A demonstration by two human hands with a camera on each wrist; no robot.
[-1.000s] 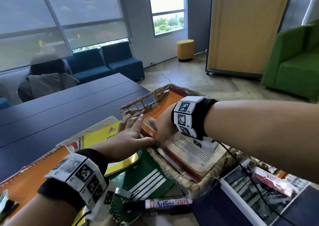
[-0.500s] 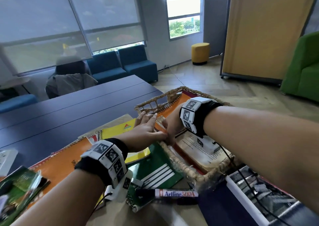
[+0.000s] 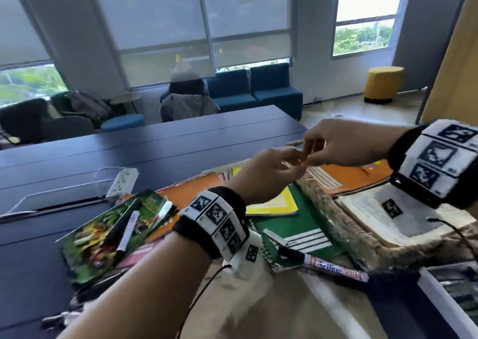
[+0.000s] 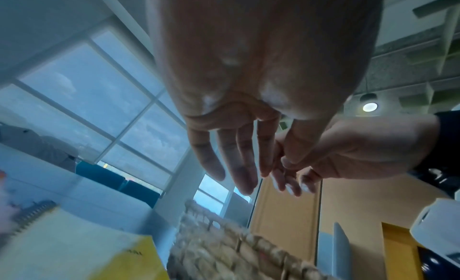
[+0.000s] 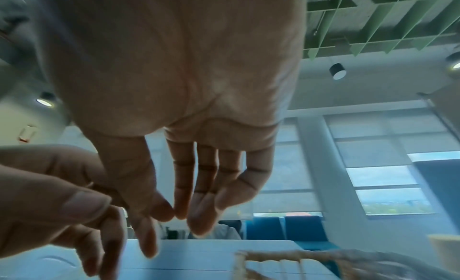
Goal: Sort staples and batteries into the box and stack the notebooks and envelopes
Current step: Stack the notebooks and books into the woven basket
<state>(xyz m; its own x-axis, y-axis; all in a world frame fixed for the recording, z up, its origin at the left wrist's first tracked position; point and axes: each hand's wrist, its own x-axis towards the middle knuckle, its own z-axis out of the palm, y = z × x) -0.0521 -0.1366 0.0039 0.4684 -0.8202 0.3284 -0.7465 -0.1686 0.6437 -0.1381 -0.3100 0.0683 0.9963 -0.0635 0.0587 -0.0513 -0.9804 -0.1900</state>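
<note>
Both hands hover above the left rim of the wicker basket. My left hand and right hand meet at the fingertips. In the right wrist view my right hand has thumb tip and forefinger tip pressed together, and whatever is between them is too small to see. The left hand keeps its fingers fairly straight. An orange notebook and an open book lie in the basket. Beside it lie a yellow notebook, a green notebook and another orange notebook.
A clear plastic box and a white power strip stand at the left on the dark blue table. Green magazines carry a pen. An Artline marker lies in front of the basket, on a tan sheet.
Both hands have lifted off the orange notebook in the basket and come together in the air. The head has turned left, bringing the clear box and magazines into view.
</note>
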